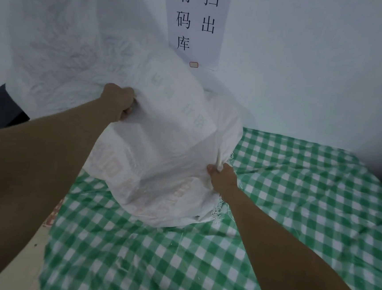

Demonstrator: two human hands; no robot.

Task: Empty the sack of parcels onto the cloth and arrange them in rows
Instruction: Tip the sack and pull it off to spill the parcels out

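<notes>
A bulky white woven sack (162, 147) with faint red print rests on the far left part of a green-and-white checked cloth (283, 210) spread on the floor. My left hand (120, 101) grips a fold of the sack at its upper left. Lower down on the right, my right hand (223, 177) grips the sack's frayed edge, with loose threads hanging below it. No parcel shows; the sack hides whatever is inside it.
A white wall stands right behind the sack, with a paper notice (196, 22) in black characters stuck on it. Another crumpled white sack (62, 41) leans against the wall at the left. Bare floor (24, 269) borders the cloth's left edge.
</notes>
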